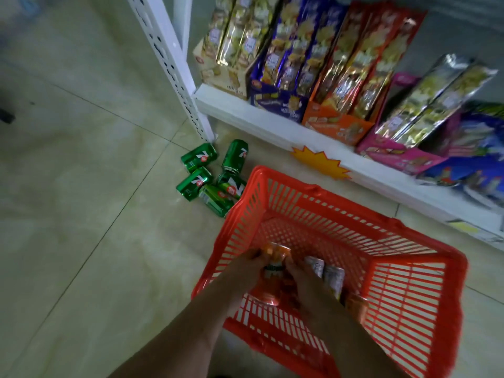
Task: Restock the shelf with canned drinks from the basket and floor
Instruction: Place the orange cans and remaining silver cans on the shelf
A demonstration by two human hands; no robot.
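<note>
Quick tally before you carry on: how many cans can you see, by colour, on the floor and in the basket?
Green cans on the floor: 5
Orange cans in the basket: 2 visible, one gripped by both hands
Silver-white cans in the basket: 2
Total: 9 visible; the hands may hide more.

Floor (81, 186): large pale beige glossy tiles, thin dark grout lines running diagonally through the view. Soft diffuse reflections on the tile surface; light is dim and even, source not visible.

White metal upright (174, 66) with rows of punched slots, rising from the floor at upper centre. A white bottom shelf board (245, 113) runs from it toward the right edge, just above the floor. Yellow starburst price tag (320, 162) fixed to the board's front edge.

Grey wall (463, 31) behind the shelving, upper right. Dark object (6, 115) at far left edge, unidentifiable.
</note>
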